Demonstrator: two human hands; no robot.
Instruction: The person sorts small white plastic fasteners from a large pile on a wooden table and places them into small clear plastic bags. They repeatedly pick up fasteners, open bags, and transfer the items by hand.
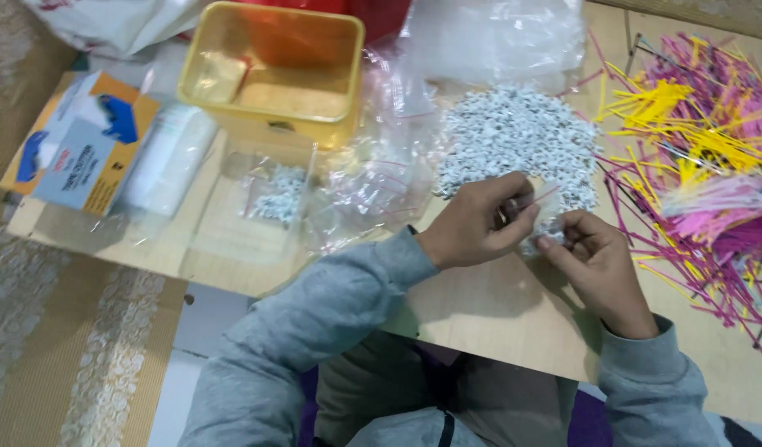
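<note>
Both hands meet over the near edge of a heap of small white beads [517,136], tiny, lumpy pieces spread in a rough round patch on the pale wooden worktop [497,314]. The left hand [472,228] has its fingers curled and pinched narrow on a thin pink stick [540,199], a fine stiff strand that slants up to the right from its fingertips. The right hand [596,265] is close beside it, its fingers bent in to a pinch at the stick's lower end; whether a bead sits between them I cannot tell. Both wrists wear soft grey sleeves. To the right lies a tangled pile of sticks [695,157], pink and yellow, thin and straight, fanned out across the board. Left of the beads lie crinkled clear plastic bags [373,182], glossy and creased, one of them with a small cluster of white beads inside [277,194]. Behind these stands a yellow translucent tub [273,70], rectangular with rounded corners. At the far left edge sits a flat cardboard box [79,141], orange and pale blue with dark blue shapes on its top face, and just beside it a white cylindrical roll [167,157] in clear wrap.
</note>
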